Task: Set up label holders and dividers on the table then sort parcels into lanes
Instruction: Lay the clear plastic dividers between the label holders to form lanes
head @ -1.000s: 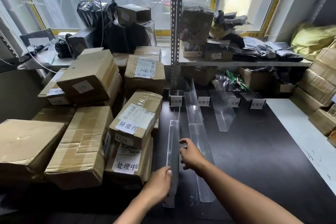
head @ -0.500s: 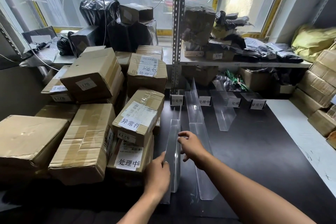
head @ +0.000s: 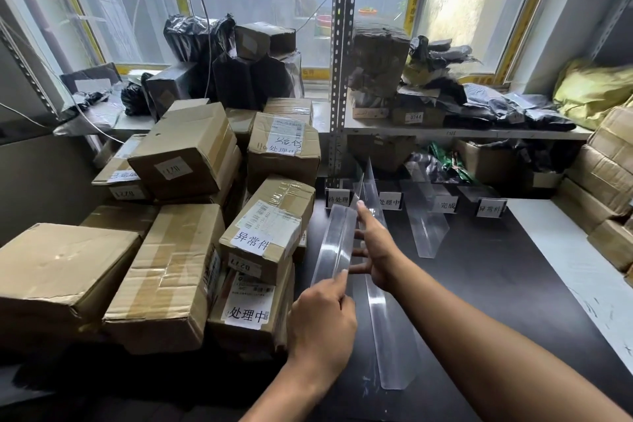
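Observation:
A clear plastic divider is raised off the black table beside the stacked parcels. My left hand pinches its near end. My right hand holds its right side, thumb on top and fingers spread behind it. A second, longer divider stands on the table just right of it, running from the back row to the front. A third divider stands further right. Several label holders line the table's back edge, among them one at the left and one at the right.
Cardboard parcels with white labels are piled high on the left, touching the table's edge. More boxes stack at the right. A metal shelf upright rises behind the label row. A pale strip borders the table on the right.
Both hands have lifted the left divider from standing on the table and carried it up and away from me; my left hand shifted to grip its near end.

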`<action>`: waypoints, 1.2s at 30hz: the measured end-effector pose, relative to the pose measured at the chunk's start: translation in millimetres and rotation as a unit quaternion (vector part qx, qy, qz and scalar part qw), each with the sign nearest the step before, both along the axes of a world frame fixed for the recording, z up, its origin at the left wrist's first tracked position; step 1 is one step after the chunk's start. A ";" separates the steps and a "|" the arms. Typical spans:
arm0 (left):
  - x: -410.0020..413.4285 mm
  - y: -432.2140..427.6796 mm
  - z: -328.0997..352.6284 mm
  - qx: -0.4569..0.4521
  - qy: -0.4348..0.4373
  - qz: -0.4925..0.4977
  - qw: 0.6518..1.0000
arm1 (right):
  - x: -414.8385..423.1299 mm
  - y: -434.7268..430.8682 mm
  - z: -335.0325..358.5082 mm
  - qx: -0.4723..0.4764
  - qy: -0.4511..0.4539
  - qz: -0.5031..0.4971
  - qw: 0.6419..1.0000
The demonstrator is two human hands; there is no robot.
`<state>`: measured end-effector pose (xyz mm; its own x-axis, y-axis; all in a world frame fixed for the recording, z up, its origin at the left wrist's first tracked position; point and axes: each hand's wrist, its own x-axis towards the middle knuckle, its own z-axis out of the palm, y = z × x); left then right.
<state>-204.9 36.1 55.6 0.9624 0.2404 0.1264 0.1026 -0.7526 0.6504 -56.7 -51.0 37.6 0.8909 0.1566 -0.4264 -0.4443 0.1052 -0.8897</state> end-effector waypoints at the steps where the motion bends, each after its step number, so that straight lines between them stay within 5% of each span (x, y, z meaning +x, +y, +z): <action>1: 1.8 -1.2 3.0 -0.045 -0.001 -0.004 0.999 | 3.3 -2.4 3.4 0.005 -0.004 -0.006 1.000; 7: 16.0 -7.4 12.0 -0.269 0.048 -0.025 0.962 | 15.5 -17.8 15.5 -0.001 -0.035 -0.038 0.999; 24: 40.1 -38.8 30.9 -0.376 0.066 -0.119 0.917 | 40.1 -62.1 62.0 0.029 -0.085 -0.049 0.995; 36: 90.3 -117.3 41.1 -0.396 0.068 -0.174 0.899 | 83.5 -142.0 79.7 -0.038 -0.125 -0.063 0.989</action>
<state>-114.5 -81.2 96.7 0.9903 -0.1155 -0.0770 0.0702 -0.0616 0.9956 26.9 -193.0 117.3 0.9804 0.0136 -0.1964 -0.1968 0.0748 -0.9776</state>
